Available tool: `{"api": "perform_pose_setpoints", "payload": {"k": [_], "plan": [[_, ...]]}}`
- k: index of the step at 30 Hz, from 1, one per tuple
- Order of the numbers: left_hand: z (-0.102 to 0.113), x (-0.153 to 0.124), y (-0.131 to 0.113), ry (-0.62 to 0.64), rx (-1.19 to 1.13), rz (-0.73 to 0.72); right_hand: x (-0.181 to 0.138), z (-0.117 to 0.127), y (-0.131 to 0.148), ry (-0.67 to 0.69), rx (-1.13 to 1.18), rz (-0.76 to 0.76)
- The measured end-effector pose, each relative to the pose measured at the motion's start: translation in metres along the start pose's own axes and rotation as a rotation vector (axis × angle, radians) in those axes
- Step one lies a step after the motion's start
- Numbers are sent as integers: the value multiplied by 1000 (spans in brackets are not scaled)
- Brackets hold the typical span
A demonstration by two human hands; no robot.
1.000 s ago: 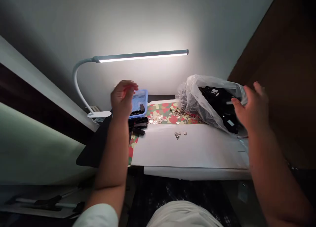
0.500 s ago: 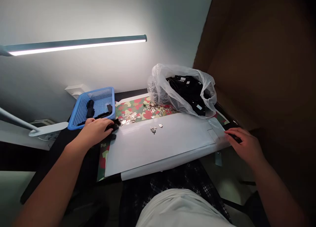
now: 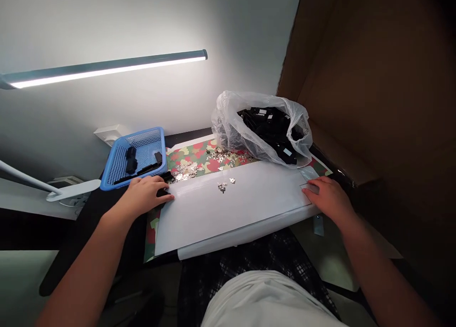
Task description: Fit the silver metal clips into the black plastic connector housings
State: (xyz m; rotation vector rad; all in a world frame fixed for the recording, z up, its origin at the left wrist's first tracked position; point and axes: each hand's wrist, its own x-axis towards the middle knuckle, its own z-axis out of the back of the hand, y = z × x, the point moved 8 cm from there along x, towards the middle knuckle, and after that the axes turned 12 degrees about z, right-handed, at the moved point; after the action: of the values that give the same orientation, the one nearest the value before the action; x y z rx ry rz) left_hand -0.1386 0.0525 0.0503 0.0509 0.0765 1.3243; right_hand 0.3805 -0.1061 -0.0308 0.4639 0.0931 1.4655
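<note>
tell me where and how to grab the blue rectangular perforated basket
Probably pinch the basket by its raised right rim, from above right: the top is open, the white lamp base sits by its near left corner, and the left hand by its near edge.

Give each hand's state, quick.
Left hand: curled over black parts; grip cannot be told.
Right hand: half-curled at the white sheet; grip cannot be told.

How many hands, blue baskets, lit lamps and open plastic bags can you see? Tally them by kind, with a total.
Hands: 2 (left hand, right hand)
Blue basket: 1
Lit lamp: 1
Open plastic bag: 1
Total: 5
</note>
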Motion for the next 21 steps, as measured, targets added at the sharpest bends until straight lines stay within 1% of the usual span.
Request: {"api": "perform_pose_setpoints", "payload": {"k": [2,5,8,11,12,14,18,19,21], "plan": [[-5,-4,4,-6,-39,6,0,-2,1,-9,14,-28],[-9,-9,10,-46,-89,3,3,-1,-3,-48,165,-126],[-12,-10,14,-59,-96,23,7,-3,-13,-73,456,-255],[-12,-10,15,-58,-108,27,11,-11,-19,-23,837,-365],[-12,-10,14,-57,-110,24,12,-13,-20,-5,935,-390],[-12,-11,13,-53,-111,20,15,-15,-23,13,1058,-440],[-13,-11,12,-45,-120,10,21,-18,-29,41,1140,-560],[-13,-11,13,-47,-124,9,23,-19,-30,55,1126,-554],[-13,-11,13,-54,-131,10,34,-13,-29,41,1030,-420]]}}
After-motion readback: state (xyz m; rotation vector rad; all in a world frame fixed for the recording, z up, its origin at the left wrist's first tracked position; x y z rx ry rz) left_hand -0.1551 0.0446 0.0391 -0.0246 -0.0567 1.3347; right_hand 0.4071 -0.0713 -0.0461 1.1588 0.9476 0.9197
